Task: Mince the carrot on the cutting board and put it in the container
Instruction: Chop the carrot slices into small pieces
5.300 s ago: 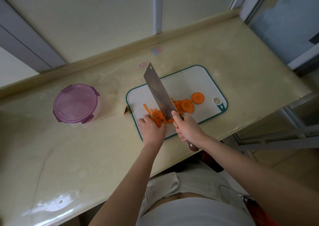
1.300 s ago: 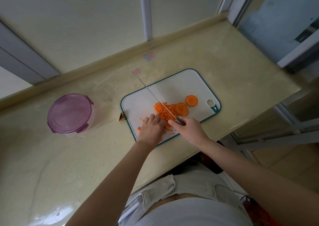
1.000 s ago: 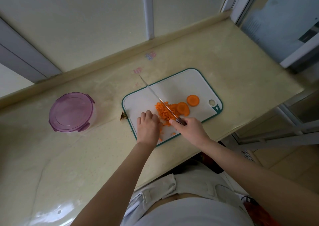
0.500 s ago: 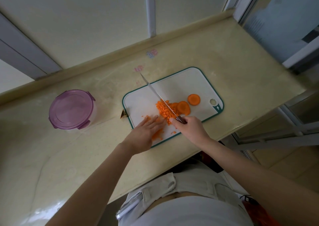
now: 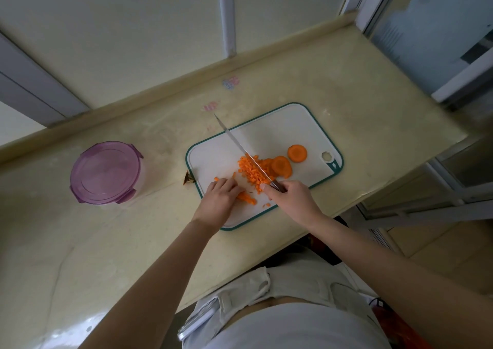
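A white cutting board (image 5: pixel 288 127) with a green rim lies on the beige counter. On it sits a heap of diced carrot (image 5: pixel 250 171), a few carrot strips (image 5: pixel 246 198) near its front edge and round carrot slices (image 5: pixel 297 153) to the right. My right hand (image 5: pixel 290 198) grips the handle of a cleaver (image 5: pixel 241 150), whose blade stands edge-down against the right side of the heap. My left hand (image 5: pixel 220 200) lies on the board with curled fingers over the carrot strips. The container (image 5: pixel 105 172), closed with a purple lid, stands to the left of the board.
A small brown carrot end (image 5: pixel 189 179) lies on the counter (image 5: pixel 346 103) just off the board's left edge. A wall with a low ledge runs along the back. The counter's front edge is close to my body, and its right end drops off beside a glass door.
Since the oldest frame the carrot strips became a heap of dice. In the last half second my left hand curled its fingers over the front strips; the cleaver barely moved.
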Demonstrator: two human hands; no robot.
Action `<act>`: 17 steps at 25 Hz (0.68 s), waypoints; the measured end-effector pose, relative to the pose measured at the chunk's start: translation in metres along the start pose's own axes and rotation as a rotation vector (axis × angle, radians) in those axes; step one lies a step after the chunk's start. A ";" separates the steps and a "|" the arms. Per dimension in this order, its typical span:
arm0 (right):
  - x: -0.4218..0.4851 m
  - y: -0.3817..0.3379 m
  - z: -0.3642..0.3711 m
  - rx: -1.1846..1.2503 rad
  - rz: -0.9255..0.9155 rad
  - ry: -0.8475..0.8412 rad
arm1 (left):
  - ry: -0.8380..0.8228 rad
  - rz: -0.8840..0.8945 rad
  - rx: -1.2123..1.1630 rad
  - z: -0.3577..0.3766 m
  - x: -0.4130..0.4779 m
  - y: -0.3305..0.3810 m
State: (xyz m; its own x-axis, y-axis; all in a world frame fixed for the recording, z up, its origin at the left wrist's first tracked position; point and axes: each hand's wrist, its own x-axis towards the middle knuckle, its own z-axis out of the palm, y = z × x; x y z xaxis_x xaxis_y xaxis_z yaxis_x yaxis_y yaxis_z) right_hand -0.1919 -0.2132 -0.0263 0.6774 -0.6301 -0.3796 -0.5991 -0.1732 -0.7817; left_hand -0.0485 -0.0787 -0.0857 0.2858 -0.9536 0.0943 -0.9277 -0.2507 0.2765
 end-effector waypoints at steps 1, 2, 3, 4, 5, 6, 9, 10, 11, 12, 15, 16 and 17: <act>0.001 0.000 0.000 -0.007 -0.002 -0.001 | 0.015 -0.039 0.003 0.001 -0.001 0.005; 0.001 0.000 0.001 -0.007 -0.004 -0.008 | 0.008 -0.075 0.009 0.000 -0.001 0.009; 0.000 -0.001 0.001 0.002 -0.004 -0.018 | 0.005 -0.100 0.015 -0.001 -0.001 0.012; 0.000 -0.001 0.001 0.011 0.001 -0.027 | 0.000 -0.116 0.010 -0.002 -0.001 0.014; 0.000 -0.001 0.001 0.020 0.011 -0.028 | -0.012 -0.124 0.002 -0.002 -0.002 0.014; -0.001 -0.001 0.002 0.027 0.025 -0.027 | -0.037 -0.128 0.004 -0.003 -0.003 0.014; -0.002 -0.001 0.003 0.061 0.064 -0.035 | -0.043 -0.113 -0.003 -0.001 -0.006 0.009; -0.003 -0.001 0.004 0.080 0.074 -0.043 | -0.022 -0.119 -0.033 -0.001 -0.005 0.009; -0.004 0.000 0.005 0.101 0.086 -0.051 | 0.007 -0.128 -0.059 0.001 -0.005 0.009; -0.006 0.000 0.006 0.122 0.099 -0.058 | 0.036 -0.138 -0.072 0.002 -0.003 0.009; -0.011 0.001 0.011 0.148 0.132 -0.083 | 0.084 -0.207 -0.082 0.006 0.001 0.013; -0.012 0.002 0.013 0.141 0.138 -0.086 | 0.093 -0.243 -0.087 0.007 0.001 0.016; -0.013 0.002 0.015 0.131 0.141 -0.089 | 0.099 -0.281 -0.089 0.007 0.002 0.019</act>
State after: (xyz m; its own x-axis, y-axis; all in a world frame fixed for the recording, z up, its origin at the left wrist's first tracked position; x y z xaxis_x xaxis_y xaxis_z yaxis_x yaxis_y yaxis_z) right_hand -0.1959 -0.1941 -0.0302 0.6292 -0.5706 -0.5277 -0.6343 0.0154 -0.7729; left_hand -0.0673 -0.0865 -0.0873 0.5543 -0.8270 0.0934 -0.7855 -0.4827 0.3873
